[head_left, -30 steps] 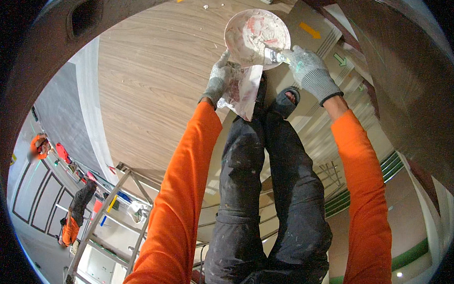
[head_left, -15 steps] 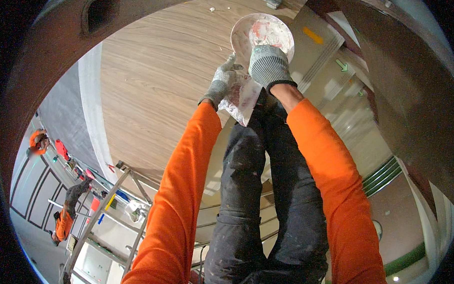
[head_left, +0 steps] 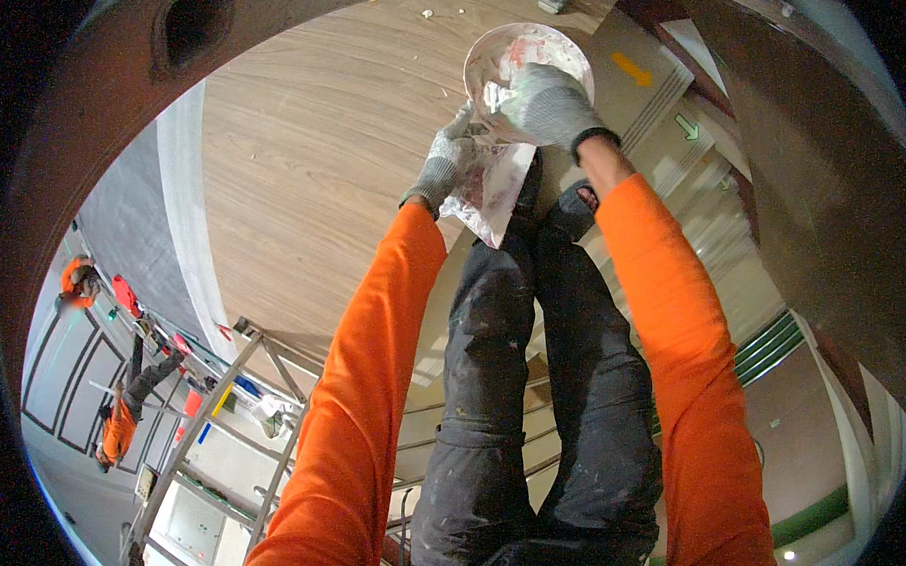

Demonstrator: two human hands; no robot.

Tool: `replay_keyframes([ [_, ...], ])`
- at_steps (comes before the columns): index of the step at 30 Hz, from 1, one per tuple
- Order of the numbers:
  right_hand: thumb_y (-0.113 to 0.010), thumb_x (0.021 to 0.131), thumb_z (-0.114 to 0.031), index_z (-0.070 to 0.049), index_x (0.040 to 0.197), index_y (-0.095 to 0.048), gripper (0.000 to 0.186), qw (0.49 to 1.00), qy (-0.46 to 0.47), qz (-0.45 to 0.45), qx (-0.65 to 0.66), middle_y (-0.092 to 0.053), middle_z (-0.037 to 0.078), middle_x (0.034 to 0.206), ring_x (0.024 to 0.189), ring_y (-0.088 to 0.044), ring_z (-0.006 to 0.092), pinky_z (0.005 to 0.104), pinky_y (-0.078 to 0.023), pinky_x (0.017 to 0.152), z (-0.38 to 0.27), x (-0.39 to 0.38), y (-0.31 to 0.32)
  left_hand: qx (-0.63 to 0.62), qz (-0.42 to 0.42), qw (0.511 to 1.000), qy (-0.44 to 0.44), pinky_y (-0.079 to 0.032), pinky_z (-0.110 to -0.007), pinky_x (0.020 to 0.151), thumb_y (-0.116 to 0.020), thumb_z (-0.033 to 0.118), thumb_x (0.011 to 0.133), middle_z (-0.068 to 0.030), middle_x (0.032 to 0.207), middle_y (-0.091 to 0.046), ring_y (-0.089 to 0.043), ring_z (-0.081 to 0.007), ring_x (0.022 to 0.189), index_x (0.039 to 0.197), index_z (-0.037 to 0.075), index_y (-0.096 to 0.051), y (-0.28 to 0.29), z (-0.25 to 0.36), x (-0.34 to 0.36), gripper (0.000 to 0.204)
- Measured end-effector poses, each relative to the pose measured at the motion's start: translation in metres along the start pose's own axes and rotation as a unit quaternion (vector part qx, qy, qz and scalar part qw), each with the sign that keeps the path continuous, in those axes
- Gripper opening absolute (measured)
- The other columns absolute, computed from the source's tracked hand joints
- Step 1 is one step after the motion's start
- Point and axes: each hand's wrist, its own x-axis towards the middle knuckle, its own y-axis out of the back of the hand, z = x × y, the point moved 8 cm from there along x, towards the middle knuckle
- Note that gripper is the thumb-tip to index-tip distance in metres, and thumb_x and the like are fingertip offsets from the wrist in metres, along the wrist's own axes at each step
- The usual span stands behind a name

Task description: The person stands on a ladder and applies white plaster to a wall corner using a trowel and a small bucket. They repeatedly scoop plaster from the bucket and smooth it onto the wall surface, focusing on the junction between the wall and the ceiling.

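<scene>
A round, pale bowl (head_left: 473,68) smeared inside with white and reddish paste sits on the wood-grained board. My left hand (head_left: 451,151), in a grey knit glove, is closed on a clear plastic bag (head_left: 492,204) streaked with white and dark red. The bag hangs over the board's edge, its top against the bowl's near rim. My right hand (head_left: 552,108), gloved alike, reaches over the bowl with its fingers curled. White paste (head_left: 496,94) shows at its fingertips; whatever tool it may hold is hidden behind the glove.
The wood-grained board (head_left: 308,138) spreads to the left, with small white crumbs on it. A metal scaffold frame (head_left: 218,411) stands lower left. Far below, two people in orange (head_left: 119,429) are on the floor among tools. A brown panel (head_left: 818,170) rises on the right.
My right hand has turned and shifted right, its fingers now pointing left toward the bag side of the bowl. My left hand stays almost in place with the bag.
</scene>
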Motion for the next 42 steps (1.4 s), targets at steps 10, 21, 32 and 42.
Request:
replay_keyframes([
  [10, -0.065, 0.092, -0.026, -0.001, 0.120, -0.068, 0.038, 0.963, 0.001, -0.109, 0.248, -0.072, 0.018, 0.109, 0.095, -0.066, 0.0228, 0.0361, -0.051, 0.090, 0.079, -0.015, -0.016, -0.036, -0.034, 0.998, -0.026, -0.054, -0.032, 0.087, -0.044, -0.011, 0.086, -0.0166, 0.128, -0.061, -0.064, -0.0244, 0.104, 0.154, 0.007, -0.034, 0.003, 0.003, 0.007, 0.072],
  [21, -0.063, 0.097, -0.028, 0.002, 0.133, -0.059, 0.047, 0.938, 0.030, -0.084, 0.335, -0.068, 0.013, 0.122, 0.109, -0.062, 0.0184, 0.0315, -0.047, 0.098, 0.091, -0.047, -0.012, -0.024, -0.007, 0.999, -0.028, -0.055, -0.031, 0.083, -0.045, -0.006, 0.090, -0.0164, 0.122, -0.065, -0.066, -0.0220, 0.099, 0.154, 0.004, -0.033, 0.005, 0.020, -0.006, 0.066],
  [32, -0.067, 0.094, -0.017, 0.002, 0.136, -0.055, 0.048, 0.873, -0.057, -0.046, 0.483, -0.069, 0.003, 0.107, 0.086, -0.061, 0.0087, 0.0219, -0.051, 0.076, 0.107, -0.061, -0.044, 0.032, -0.047, 0.997, -0.053, -0.054, -0.033, 0.092, -0.046, 0.009, 0.094, -0.0154, 0.121, -0.066, -0.066, -0.0219, 0.105, 0.144, -0.004, -0.043, 0.053, 0.017, -0.049, 0.051],
  [42, -0.058, 0.099, -0.022, -0.004, 0.132, -0.060, 0.038, 0.806, -0.072, -0.024, 0.588, -0.064, -0.004, 0.095, 0.071, -0.052, 0.0039, 0.0188, -0.044, 0.062, 0.077, -0.075, -0.042, -0.059, -0.031, 0.990, -0.122, -0.054, -0.033, 0.096, -0.045, 0.008, 0.097, -0.0148, 0.122, -0.064, -0.066, -0.0218, 0.106, 0.141, -0.007, -0.044, 0.032, 0.023, -0.086, 0.046],
])
